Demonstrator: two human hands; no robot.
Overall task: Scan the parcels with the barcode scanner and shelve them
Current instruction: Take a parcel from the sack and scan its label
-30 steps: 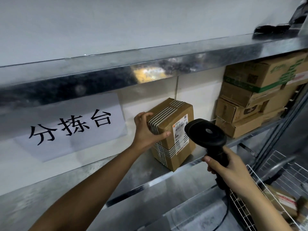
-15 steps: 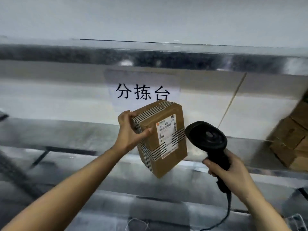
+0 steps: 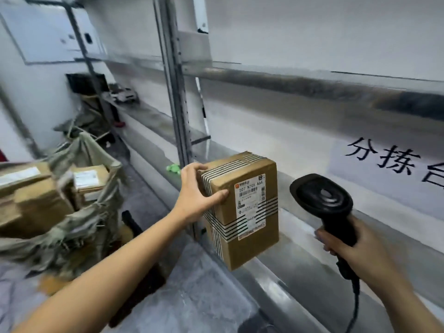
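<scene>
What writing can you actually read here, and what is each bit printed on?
"507 N705 A64": on the white label of the box held in the left hand.
"分拣" and part of a third character cut off by the frame edge: on the paper sign on the wall.
The label's small print and barcodes: too small to read.
Labels on the parcels in the sack at left: blurred, unreadable.
The scanner in the right hand: no readable text.
</scene>
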